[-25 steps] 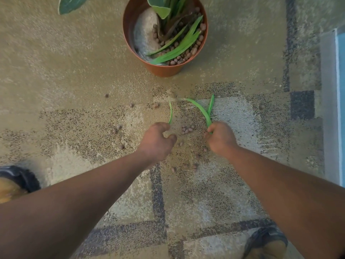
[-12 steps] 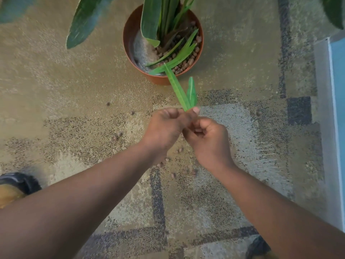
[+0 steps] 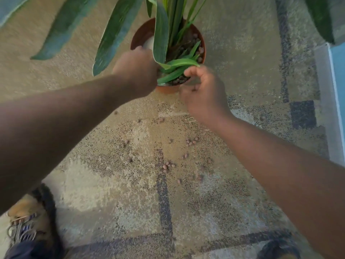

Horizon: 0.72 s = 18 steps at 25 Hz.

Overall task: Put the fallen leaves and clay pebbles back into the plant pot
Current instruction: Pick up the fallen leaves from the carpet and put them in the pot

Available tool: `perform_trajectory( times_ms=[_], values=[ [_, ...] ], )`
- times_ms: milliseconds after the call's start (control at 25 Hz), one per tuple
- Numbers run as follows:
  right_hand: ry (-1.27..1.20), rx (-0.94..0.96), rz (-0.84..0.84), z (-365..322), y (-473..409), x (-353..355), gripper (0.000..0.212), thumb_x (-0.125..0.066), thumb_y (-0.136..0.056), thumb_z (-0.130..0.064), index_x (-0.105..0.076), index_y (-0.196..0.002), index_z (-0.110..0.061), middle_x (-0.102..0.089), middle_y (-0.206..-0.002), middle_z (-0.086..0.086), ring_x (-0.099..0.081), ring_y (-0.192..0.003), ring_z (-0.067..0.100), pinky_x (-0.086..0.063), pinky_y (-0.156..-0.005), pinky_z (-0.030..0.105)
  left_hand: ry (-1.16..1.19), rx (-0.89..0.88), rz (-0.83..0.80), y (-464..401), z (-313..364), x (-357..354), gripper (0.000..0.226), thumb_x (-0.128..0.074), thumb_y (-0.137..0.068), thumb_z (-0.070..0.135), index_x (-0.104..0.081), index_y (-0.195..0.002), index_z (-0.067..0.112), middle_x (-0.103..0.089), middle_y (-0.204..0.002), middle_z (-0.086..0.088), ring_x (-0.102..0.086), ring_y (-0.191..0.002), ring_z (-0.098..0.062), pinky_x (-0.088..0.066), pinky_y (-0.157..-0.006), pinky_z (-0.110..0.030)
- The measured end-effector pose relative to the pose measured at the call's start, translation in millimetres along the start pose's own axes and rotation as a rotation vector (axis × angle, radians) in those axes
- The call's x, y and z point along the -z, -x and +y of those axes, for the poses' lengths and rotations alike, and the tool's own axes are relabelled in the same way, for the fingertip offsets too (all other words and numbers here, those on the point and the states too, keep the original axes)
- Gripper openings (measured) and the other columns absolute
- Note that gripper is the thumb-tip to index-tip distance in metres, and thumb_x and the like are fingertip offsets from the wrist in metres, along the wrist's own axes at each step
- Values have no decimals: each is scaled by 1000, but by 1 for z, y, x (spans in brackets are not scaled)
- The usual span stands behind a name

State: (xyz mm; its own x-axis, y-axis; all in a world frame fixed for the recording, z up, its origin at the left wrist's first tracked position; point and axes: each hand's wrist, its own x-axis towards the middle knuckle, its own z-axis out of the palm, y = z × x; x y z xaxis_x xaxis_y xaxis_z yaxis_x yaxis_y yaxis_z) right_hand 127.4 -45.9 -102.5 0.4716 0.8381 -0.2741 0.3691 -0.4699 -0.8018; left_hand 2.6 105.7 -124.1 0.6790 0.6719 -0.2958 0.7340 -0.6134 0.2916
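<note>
Now, notes at the pot, biggest thing first.

Carpet point(image 3: 112, 193): patterned, tan and dark speckle; everything spilled lies on it between my arms.

Plant pot point(image 3: 202, 43): terracotta, upright, at the top of the view, long standing blades rising from it. Pebbles and some pale fill show inside.

Left hand point(image 3: 137, 71): over the near-left rim, back towards me, fingers hidden. I cannot tell whether it is closed on anything.

Right hand point(image 3: 203, 92): at the near-right rim, fingers loosely curled and parted, thumb and forefinger at the tip of a leaf. Looks like letting go more than gripping; nothing else seen in it.

Fallen leaves point(image 3: 179, 63): bright green, narrow, lighter than the standing blades. They lie across the pot's near side on top of the pebbles, tips pointing right. None visible on the carpet.

Clay pebbles point(image 3: 191, 142): small, round, reddish-brown. Loose clusters and strays well apart on the carpet below the pot.

Step in hand, my judgement: settling the leaves. Do it well by laying them flat inside the rim, no tip overhanging, and lifting the fingers off straight so nothing drags back out or knocks pebbles over the edge.

Remaining: the pebbles. Gather clusters first, then strays; light, likely to roll.
</note>
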Motion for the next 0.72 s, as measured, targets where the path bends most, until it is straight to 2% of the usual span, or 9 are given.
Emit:
perform_trajectory(
  times_ms=[40, 160, 280, 360, 440, 520, 600, 640, 720],
  values=[
    [29, 11, -3, 0, -7, -1, 39, -67, -91, -11, -58, -129, -12, -61, -127, 8, -69, -91, 16, -58, -79, 29, -70, -22, 0, -10, -8, -2, 14, -58, -87, 8, -71, -82, 9, -66, -81, -15, -63, -73, -37, -56, -70, -49],
    [80, 3, 14, 3, -20, -3, 59, -71, -90, -11, -45, -143, -13, -54, -135, 7, -65, -109, 26, -57, -95, 39, -286, -127, 56, -25, -14, -6, 20, -62, -83, -2, -65, -64, 4, -53, -57, -8, -55, -51, -32, -57, -56, -45],
    [75, -50, 28, 9, -25, -2, 55, -71, -89, -2, -53, -139, -13, -60, -127, 5, -65, -105, 21, -58, -94, 37, -345, -193, 9, -37, -18, -20, 41, -64, -82, -4, -40, -51, 11, -40, -50, -5, -48, -48, -30, -56, -58, -48],
    [69, -84, 24, 12, -26, -2, 42, -71, -88, 2, -62, -128, -10, -66, -116, 3, -63, -102, 15, -58, -94, 37, -306, -151, 5, -36, -17, -21, 31, -63, -83, -3, -48, -57, 8, -49, -56, -8, -52, -54, -33, -57, -64, -53],
    [-31, -139, 65, 9, -30, -2, 40, -76, -86, -1, -63, -123, -11, -66, -110, 1, -64, -101, 14, -59, -93, 36, -212, -105, 62, -31, -17, -17, 9, -71, -80, -2, -64, -81, 3, -66, -72, -12, -62, -64, -36, -59, -66, -52],
    [-162, -175, 82, 5, -35, 0, 50, -78, -85, -5, -59, -131, -10, -66, -121, 3, -66, -103, 12, -59, -93, 31, -92, -128, 169, -17, -16, -16, 26, -77, -75, -3, -64, -96, 4, -70, -89, -17, -64, -74, -37, -58, -67, -48],
    [-216, -167, 46, 5, -34, 4, 58, -75, -88, -2, -53, -141, -10, -60, -139, 5, -67, -106, 9, -59, -85, 20, -23, -171, 225, 1, -9, -14, 21, -78, -81, 7, -67, -99, 6, -66, -103, -20, -60, -90, -39, -54, -80, -51],
    [-188, -136, 38, 9, -29, 7, 57, -71, -89, 2, -53, -142, -12, -57, -144, 5, -68, -106, 8, -57, -77, 14, -25, -190, 212, 11, -5, -14, 17, -74, -88, 17, -70, -103, 9, -65, -109, -18, -58, -97, -38, -51, -87, -52],
    [-86, -70, 62, 23, -15, 14, 53, -62, -91, 10, -57, -138, -14, -55, -146, 4, -67, -102, 5, -53, -67, 10, -39, -246, 159, 28, 2, -19, 24, -60, -98, 29, -73, -112, 13, -67, -113, -14, -58, -101, -35, -48, -93, -50]
  ],
)
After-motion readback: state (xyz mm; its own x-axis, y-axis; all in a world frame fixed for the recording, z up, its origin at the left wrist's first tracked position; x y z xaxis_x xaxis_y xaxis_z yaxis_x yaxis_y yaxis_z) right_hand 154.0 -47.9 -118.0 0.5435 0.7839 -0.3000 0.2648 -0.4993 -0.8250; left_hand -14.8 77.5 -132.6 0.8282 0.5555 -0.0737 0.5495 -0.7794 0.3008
